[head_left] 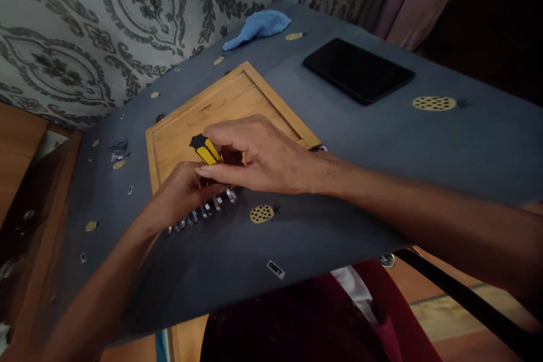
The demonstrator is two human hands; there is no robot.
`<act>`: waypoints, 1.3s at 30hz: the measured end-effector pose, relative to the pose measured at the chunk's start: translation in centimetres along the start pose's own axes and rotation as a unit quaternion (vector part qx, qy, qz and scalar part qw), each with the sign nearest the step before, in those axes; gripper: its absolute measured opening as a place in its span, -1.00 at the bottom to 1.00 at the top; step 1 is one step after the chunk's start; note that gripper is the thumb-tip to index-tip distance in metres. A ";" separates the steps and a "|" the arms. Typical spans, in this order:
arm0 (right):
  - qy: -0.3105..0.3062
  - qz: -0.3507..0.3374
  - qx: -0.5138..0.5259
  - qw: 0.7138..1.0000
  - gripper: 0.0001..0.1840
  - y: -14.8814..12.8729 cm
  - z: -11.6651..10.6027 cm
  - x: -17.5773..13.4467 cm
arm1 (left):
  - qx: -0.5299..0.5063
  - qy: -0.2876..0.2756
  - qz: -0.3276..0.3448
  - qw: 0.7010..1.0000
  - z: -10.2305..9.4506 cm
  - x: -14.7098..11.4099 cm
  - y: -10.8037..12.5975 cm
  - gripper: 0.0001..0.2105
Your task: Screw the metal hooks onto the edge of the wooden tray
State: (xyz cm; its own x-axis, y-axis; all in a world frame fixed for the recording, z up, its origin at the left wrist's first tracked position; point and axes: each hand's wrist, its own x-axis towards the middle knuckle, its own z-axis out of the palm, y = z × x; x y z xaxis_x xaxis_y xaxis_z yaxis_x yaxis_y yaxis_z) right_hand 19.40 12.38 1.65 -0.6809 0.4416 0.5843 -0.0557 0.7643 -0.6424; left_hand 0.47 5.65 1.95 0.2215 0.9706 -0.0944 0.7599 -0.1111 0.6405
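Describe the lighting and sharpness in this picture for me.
Head view: dim overall, nearly black at upper right; small metal pieces catch pale glints; the dark tablet shows no strong glare; shadow fills the right hand's hollow behind the yellow-black handle; outer edges look soft.

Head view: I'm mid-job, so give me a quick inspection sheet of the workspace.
Surface: dark grey-blue tabletop printed with yellow pineapples.
Job's things: yellow-and-black ridged handle; tan framed wooden panel, lying flat; row of small shiny metal rings by its near edge.
Clutter: crumpled light-blue cloth; flat black rectangular device; small metal pieces at left.
Hands: right hand grips the handle; left hand close beside it, its grasp hidden.
Cables: nothing seen.
Surroundings: grey-and-white patterned backdrop; brown wooden furniture at left.
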 end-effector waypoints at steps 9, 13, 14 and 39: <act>-0.004 -0.008 -0.008 1.000 -0.59 -0.2 0.0 0.1 | 0.015 -0.044 0.003 0.999 -0.3 0.4 0.2 -0.78; 0.000 -0.013 -0.005 1.000 -0.61 -0.1 0.0 0.0 | 0.015 -0.050 0.009 0.999 -0.4 0.5 -0.2 -0.76; 0.001 -0.014 -0.003 1.000 -0.61 -0.1 0.0 0.0 | 0.012 -0.051 0.010 0.999 -0.4 0.5 -0.4 -0.77; 0.012 0.018 -0.003 1.000 -0.61 0.1 0.1 -0.3 | 0.225 0.165 0.111 0.954 2.7 -5.3 1.3 -0.90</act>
State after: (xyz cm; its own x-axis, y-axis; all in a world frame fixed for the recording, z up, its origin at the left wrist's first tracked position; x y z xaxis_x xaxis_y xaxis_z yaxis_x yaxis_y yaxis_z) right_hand 19.55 12.26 1.30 -0.6648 0.4795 0.5727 -0.0271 0.7507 -0.6600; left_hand 1.94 -0.21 1.17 0.2593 0.9188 0.2977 0.9188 -0.3296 0.2172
